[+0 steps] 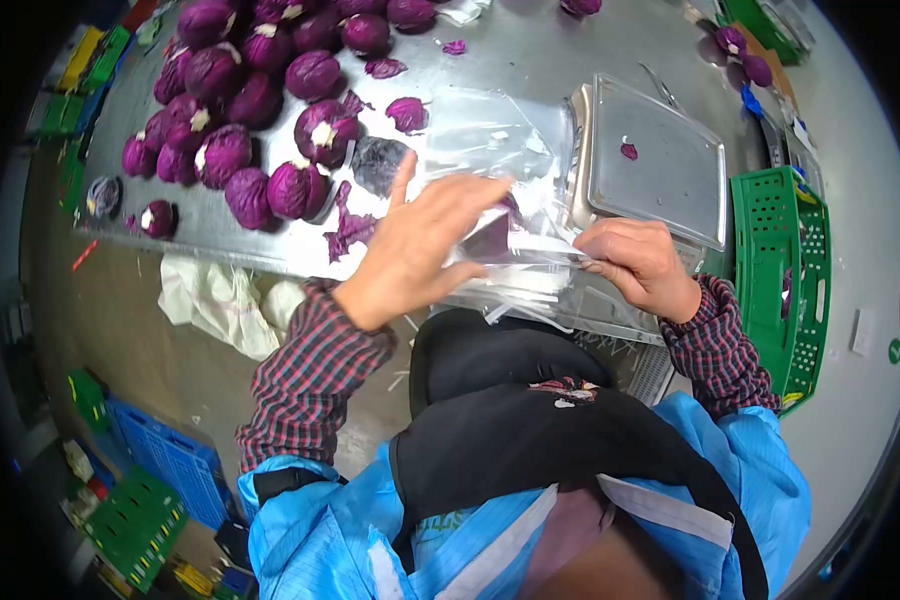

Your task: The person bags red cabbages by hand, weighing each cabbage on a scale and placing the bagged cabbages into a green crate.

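Note:
My left hand (420, 245) is spread with its thumb apart, over a clear plastic bag (545, 245) at the table's near edge. Something purple, seemingly red cabbage (488, 240), shows through the film beside its fingers. At the bag's right end, my right hand (642, 268) pinches the gathered plastic between thumb and fingers. More clear plastic bags (495, 120) lie flat just beyond. To their right stands a scale (658, 160) with a metal pan and a scrap of purple leaf on it.
Many red cabbages (212, 72) crowd the left of the metal table (270, 250), with loose leaves (350, 230) near my left hand. A green crate (780, 280) stands at right. A white sack (220, 305) lies below the table's edge; a blue pallet (165, 455) is on the left.

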Tool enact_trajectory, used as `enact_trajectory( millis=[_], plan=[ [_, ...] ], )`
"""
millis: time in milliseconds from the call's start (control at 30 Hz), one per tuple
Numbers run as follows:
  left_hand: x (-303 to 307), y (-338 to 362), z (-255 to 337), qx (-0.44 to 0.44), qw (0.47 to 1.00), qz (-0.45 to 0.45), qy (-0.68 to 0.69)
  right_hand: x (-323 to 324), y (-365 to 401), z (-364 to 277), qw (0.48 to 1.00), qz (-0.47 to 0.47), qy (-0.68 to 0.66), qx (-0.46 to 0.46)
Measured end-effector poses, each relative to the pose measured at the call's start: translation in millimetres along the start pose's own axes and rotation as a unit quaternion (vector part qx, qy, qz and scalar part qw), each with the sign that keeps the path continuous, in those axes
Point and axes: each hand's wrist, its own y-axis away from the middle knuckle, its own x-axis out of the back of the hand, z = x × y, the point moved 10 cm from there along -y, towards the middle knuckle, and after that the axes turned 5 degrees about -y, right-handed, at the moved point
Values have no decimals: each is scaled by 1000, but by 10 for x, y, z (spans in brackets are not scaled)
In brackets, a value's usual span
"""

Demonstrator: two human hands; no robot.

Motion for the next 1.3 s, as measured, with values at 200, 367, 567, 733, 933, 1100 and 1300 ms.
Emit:
enact_trajectory(
  millis=[200, 367, 567, 733, 933, 1100, 1300],
  plan=[
    [-35, 82, 292, -47, 994, 91, 27, 94, -98, -252, 995, -95, 4, 30],
    [-47, 180, 364, -14, 994, 106, 21, 83, -405, -271, 996, -12, -81, -37],
    [58, 231, 321, 25, 989, 149, -1, -277, -487, -505, 996, -12, 80, 45],
    [130, 270, 304, 10, 982, 187, -33, -376, -517, -463, 994, -27, 89, 51],
    [317, 256, 220, 21, 980, 197, -12, 504, -275, -342, 947, 68, -301, -85],
    [333, 356, 83, 27, 983, 179, 22, 1861, 987, -197, 798, 252, -548, 9],
    [273, 671, -234, 108, 919, 300, 232, -485, 2854, 1274, 852, -414, 170, -273]
  ],
)
